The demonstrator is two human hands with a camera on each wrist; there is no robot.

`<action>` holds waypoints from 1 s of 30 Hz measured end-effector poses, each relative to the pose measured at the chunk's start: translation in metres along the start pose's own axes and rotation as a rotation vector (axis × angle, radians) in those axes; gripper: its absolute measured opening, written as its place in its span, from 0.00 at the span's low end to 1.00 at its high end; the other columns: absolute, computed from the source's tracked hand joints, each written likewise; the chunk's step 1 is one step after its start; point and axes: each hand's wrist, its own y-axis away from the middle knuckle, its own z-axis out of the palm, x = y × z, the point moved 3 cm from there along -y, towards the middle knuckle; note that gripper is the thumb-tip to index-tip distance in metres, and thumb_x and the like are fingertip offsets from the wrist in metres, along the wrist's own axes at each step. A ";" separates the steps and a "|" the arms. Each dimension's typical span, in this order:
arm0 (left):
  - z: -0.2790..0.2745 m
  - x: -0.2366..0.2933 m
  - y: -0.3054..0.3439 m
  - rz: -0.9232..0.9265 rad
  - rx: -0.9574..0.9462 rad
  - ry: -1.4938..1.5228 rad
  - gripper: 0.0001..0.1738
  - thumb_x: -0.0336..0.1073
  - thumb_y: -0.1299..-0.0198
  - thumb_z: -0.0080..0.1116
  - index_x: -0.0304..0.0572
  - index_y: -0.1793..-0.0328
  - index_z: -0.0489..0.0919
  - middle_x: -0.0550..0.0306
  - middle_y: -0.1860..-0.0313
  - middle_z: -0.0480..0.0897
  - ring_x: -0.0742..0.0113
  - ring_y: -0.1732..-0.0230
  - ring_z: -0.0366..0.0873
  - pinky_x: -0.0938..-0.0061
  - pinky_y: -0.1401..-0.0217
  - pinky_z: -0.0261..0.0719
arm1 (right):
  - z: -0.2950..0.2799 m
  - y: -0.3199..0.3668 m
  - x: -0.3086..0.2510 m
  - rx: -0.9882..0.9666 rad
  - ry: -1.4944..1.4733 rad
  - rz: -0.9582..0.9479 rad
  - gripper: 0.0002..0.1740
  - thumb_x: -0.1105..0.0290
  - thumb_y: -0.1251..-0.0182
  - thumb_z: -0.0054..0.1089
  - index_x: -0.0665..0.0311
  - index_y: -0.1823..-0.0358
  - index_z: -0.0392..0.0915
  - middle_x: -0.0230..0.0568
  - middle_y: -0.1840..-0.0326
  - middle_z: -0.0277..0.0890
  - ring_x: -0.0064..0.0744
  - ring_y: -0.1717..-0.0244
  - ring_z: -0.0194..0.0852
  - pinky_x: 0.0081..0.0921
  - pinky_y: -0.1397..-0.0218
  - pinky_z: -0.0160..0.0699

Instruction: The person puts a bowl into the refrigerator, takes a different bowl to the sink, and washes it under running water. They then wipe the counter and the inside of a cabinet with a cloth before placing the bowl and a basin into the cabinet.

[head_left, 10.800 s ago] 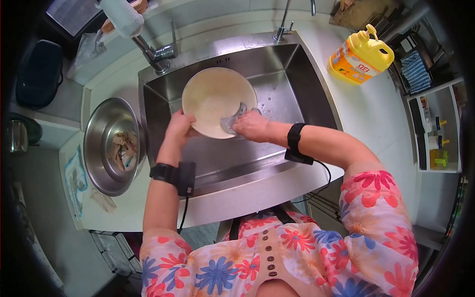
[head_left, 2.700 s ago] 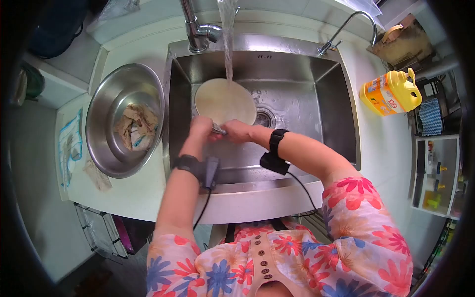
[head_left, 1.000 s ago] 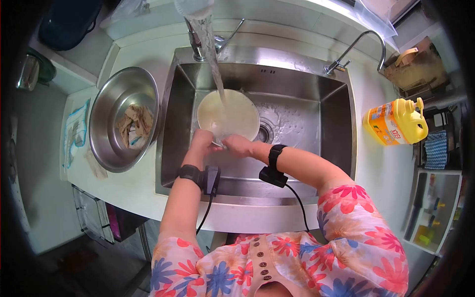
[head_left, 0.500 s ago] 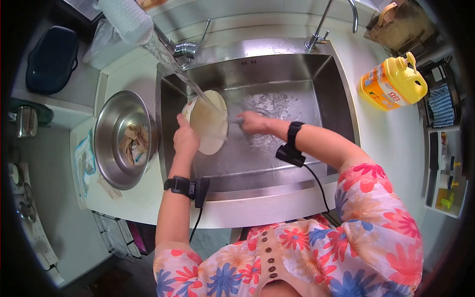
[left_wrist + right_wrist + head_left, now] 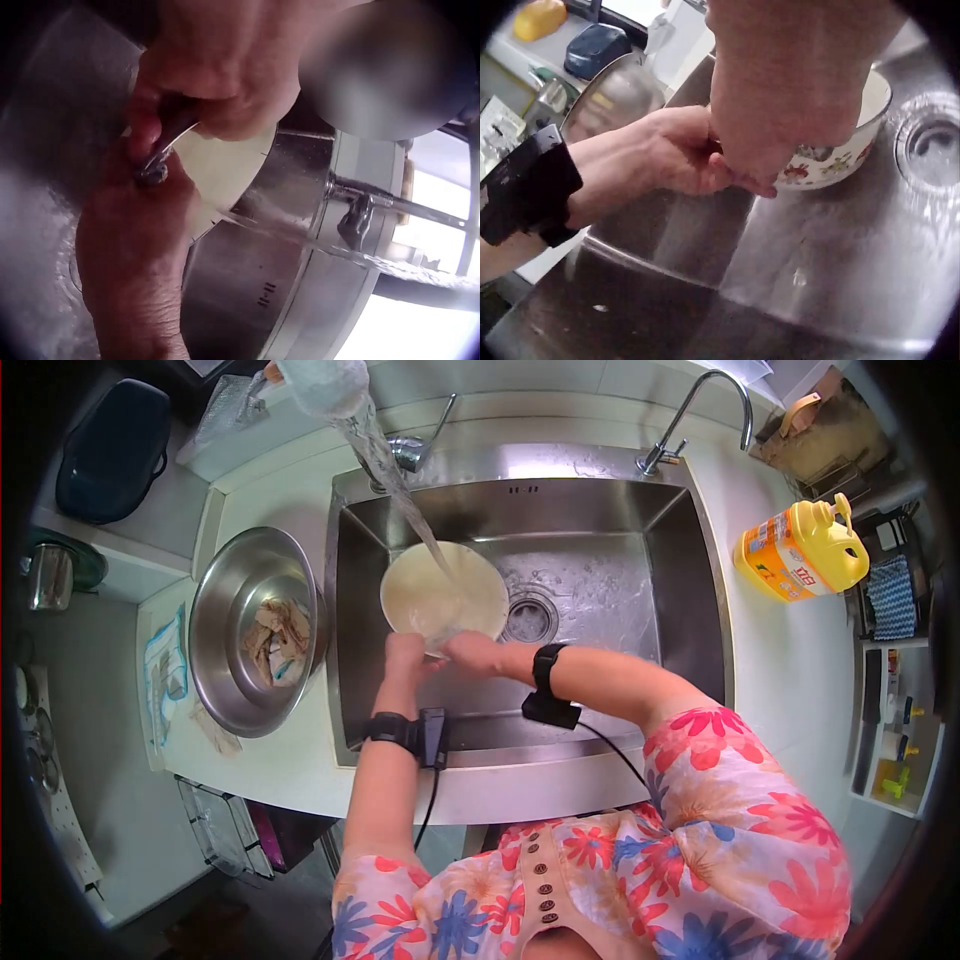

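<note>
— What are the hands doing, nearest the person?

— The left hand [image 5: 405,657] and right hand [image 5: 472,651] are meeting over the near side of the sink [image 5: 620,550]. The left hand's fingers are curling and pinching a small metal piece [image 5: 161,154]. The right hand is gripping its other end, thumb pressing on it. It is too blurred to name.

— Where is that piece sitting?

— It is lying between the two hands, just at the near rim of the bowl [image 5: 445,595].

— And the bowl?

— It is standing upright on the sink floor, just left of the drain [image 5: 528,617], showing a flower pattern on its outer wall in the right wrist view. A water stream [image 5: 400,500] is falling slantwise into it from the faucet [image 5: 410,450] behind.

— What is lying around the sink?

— A steel basin [image 5: 225,680] is sitting on the table [image 5: 780,660] to the left, holding scraps [image 5: 277,642]. A yellow bottle [image 5: 800,550] is standing to the right, well apart from the hands.
</note>
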 end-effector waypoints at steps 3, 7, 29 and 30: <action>-0.007 0.007 -0.007 0.151 0.005 -0.148 0.18 0.27 0.46 0.34 0.32 0.51 0.68 0.45 0.75 0.78 0.58 0.88 0.75 0.74 0.95 0.67 | 0.022 0.004 0.030 0.242 0.206 -0.141 0.11 0.69 0.48 0.47 0.59 0.63 0.76 0.40 0.60 0.76 0.36 0.51 0.72 0.44 0.49 0.63; -0.001 0.040 0.012 0.190 -0.022 -0.279 0.18 0.26 0.46 0.36 0.32 0.48 0.68 0.43 0.68 0.77 0.53 0.82 0.76 0.70 0.90 0.74 | -0.007 0.020 0.063 0.341 0.713 -0.182 0.11 0.68 0.47 0.47 0.58 0.65 0.77 0.37 0.61 0.76 0.37 0.50 0.71 0.46 0.47 0.57; -0.008 -0.003 -0.007 0.158 -0.005 -0.165 0.17 0.20 0.51 0.39 0.27 0.53 0.70 0.38 0.69 0.78 0.53 0.79 0.79 0.68 0.92 0.75 | 0.009 0.011 0.041 0.249 0.337 -0.149 0.13 0.69 0.50 0.50 0.58 0.62 0.77 0.43 0.63 0.77 0.42 0.57 0.74 0.39 0.54 0.68; -0.006 0.005 -0.001 0.157 -0.005 -0.163 0.17 0.20 0.51 0.39 0.27 0.53 0.70 0.38 0.69 0.78 0.53 0.79 0.79 0.68 0.92 0.75 | 0.004 0.016 0.046 0.410 0.637 -0.275 0.13 0.71 0.49 0.47 0.58 0.61 0.76 0.48 0.66 0.76 0.49 0.61 0.74 0.39 0.57 0.70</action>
